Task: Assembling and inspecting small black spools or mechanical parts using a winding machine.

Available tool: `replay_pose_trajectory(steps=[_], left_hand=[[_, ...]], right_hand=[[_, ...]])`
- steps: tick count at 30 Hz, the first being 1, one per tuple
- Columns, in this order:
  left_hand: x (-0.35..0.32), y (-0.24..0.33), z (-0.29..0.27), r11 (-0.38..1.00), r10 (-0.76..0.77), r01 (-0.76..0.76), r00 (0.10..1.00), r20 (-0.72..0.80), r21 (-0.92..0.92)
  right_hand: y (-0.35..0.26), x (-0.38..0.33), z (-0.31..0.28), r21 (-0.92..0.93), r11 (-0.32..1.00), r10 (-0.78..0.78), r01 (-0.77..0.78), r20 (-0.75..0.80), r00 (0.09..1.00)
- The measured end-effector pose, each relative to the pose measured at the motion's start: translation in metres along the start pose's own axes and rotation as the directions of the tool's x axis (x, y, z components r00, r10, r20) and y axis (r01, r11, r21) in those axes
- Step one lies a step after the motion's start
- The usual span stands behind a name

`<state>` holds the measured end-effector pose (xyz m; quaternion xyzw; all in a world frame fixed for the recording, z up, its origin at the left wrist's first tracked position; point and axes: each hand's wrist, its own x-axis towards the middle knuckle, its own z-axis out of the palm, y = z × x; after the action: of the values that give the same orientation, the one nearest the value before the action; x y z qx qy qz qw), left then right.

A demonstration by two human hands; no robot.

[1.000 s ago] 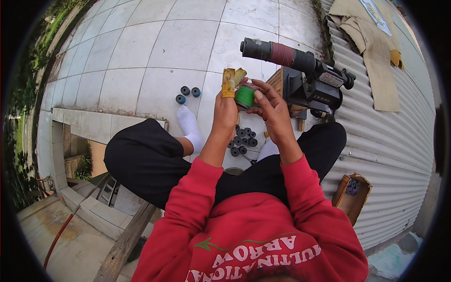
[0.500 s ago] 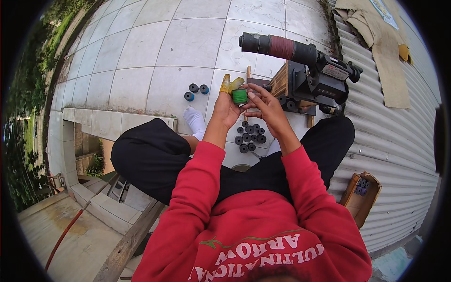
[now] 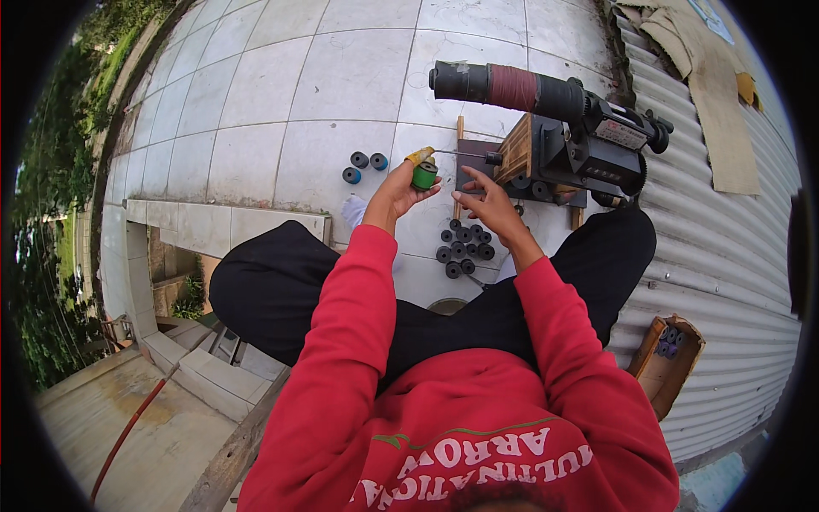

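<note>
A person in a red sweatshirt sits cross-legged on a tiled floor, holding a green spool by a black machine.

The left hand (image 3: 394, 192) has its fingers closed around the green spool (image 3: 424, 176), lifted just left of the machine (image 3: 563, 136) and its thin spindle; the right hand (image 3: 488, 203) hovers beside it, fingers loosely spread, gripping nothing; a cluster of dark spools (image 3: 463, 247) lies on the tiles (image 3: 256, 111) below the hands; three more spools (image 3: 363, 164) sit to the left; a cardboard box (image 3: 667, 354) rests on the corrugated sheet at right.
</note>
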<state>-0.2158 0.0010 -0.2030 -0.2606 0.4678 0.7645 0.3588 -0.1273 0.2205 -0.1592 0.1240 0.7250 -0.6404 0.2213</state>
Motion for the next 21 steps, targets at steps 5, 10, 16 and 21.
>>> replay_pose_trajectory(steps=[5, 10, 16, 21], left_hand=[[0.009, 0.015, -0.009, 0.999, 0.043, -0.04, 0.995, -0.089, 0.027], [0.014, 0.027, -0.016, 0.999, -0.037, 0.035, 0.994, -0.104, -0.019], [0.007, 0.034, -0.035, 0.996, -0.075, 0.077, 0.996, 0.056, -0.037], [0.012, 0.033, -0.044, 0.999, 0.037, -0.037, 0.999, -0.025, 0.018]], right_hand=[[0.01, 0.006, 0.003, 0.055, 0.998, 0.028, -0.028, -0.005, 1.0], [0.018, 0.01, 0.007, 0.141, 0.99, 0.022, -0.021, -0.009, 1.0], [0.029, 0.014, 0.007, 0.116, 0.989, 0.086, -0.088, 0.023, 0.996], [0.033, 0.018, 0.009, 0.112, 0.983, 0.137, -0.142, 0.057, 0.989]])
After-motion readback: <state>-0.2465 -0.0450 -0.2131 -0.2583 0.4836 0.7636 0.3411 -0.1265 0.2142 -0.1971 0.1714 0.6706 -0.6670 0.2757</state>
